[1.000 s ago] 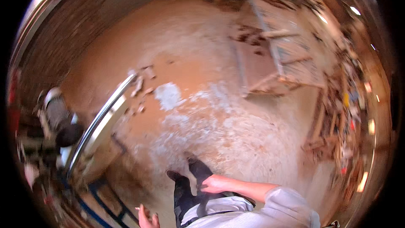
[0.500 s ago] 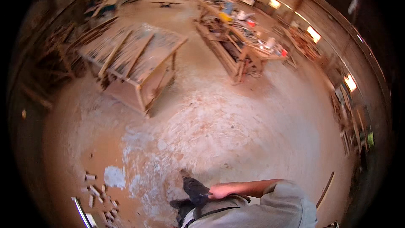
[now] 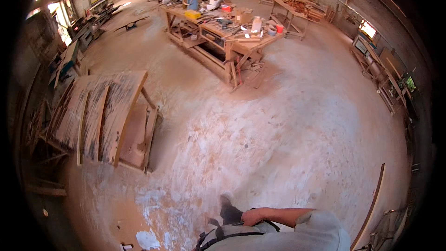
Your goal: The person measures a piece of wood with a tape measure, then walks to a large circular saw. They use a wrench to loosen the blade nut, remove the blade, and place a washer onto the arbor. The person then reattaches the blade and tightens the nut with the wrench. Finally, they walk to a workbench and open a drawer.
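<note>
My right hand (image 3: 251,217) is at my waist, low in the picture, with the forearm coming in from a grey sleeve (image 3: 320,227). Its fingers are curled closed. Whatever they may hold is hidden or too small to name. Just beyond the hand show my dark trouser leg and shoe (image 3: 226,200) on the dusty floor. A dark strap (image 3: 232,236) crosses my clothing below the hand. My left hand is not in view.
Ahead stands a wooden workbench (image 3: 218,58) loaded with tools, containers and a yellow box (image 3: 192,14). A low slatted table (image 3: 95,111) is at the left. A long thin board (image 3: 371,204) lies at the right. Timber racks (image 3: 378,72) line the right wall.
My view has turned to the right and lifted. The workbench and slatted table have shifted left in the picture. My right hand stays closed at my waist.
</note>
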Tool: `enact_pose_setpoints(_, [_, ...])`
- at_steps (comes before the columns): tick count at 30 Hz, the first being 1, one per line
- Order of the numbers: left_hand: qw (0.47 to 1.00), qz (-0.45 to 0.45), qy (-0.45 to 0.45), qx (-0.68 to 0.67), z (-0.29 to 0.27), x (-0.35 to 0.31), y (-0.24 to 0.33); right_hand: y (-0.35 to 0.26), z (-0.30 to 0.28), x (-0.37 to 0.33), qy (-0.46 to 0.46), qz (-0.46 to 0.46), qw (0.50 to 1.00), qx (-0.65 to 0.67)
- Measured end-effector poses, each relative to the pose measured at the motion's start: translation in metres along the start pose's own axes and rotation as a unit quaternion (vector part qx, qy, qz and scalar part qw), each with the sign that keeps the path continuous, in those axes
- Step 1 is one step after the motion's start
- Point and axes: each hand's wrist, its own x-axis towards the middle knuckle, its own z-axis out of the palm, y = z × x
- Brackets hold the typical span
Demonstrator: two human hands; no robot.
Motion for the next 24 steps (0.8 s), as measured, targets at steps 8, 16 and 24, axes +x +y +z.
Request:
enact_pose_setpoints(8, [0.991, 0.000, -0.089, 0.104, -0.009, 0.117, 0.111, 0.079, -0.073, 0.005, 0.055, 0.025, 0.992, 0.114])
enact_pose_setpoints(16, [0.966, 0.029, -0.157, 0.204, -0.076, 0.255, 0.196, 0.087, -0.213, -0.011, 0.178, -0.006, 0.971, 0.162])
enact_pose_setpoints(24, [0.931, 0.105, -0.198, 0.288, -0.151, 0.422, 0.288, 0.067, -0.374, -0.015, 0.184, 0.053, 0.959, 0.209])
